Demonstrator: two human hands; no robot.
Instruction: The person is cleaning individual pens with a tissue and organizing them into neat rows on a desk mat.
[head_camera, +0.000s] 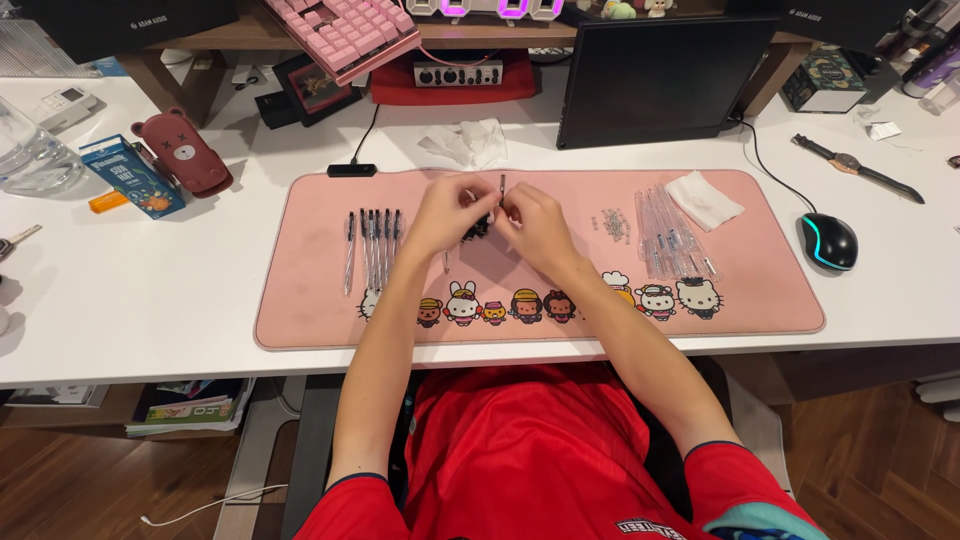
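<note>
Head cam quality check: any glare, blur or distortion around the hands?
Head view: even indoor light, soft shadows under the hands on the pink mat; left hand and right hand slightly soft, small part between them hard to resolve; wide-angle bend at desk edges; glow on the mouse.

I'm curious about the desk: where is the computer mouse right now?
In the head view, the black mouse sits on the white desk at the person's right, just off the right edge of the pink mat, below the wristwatch.
</note>
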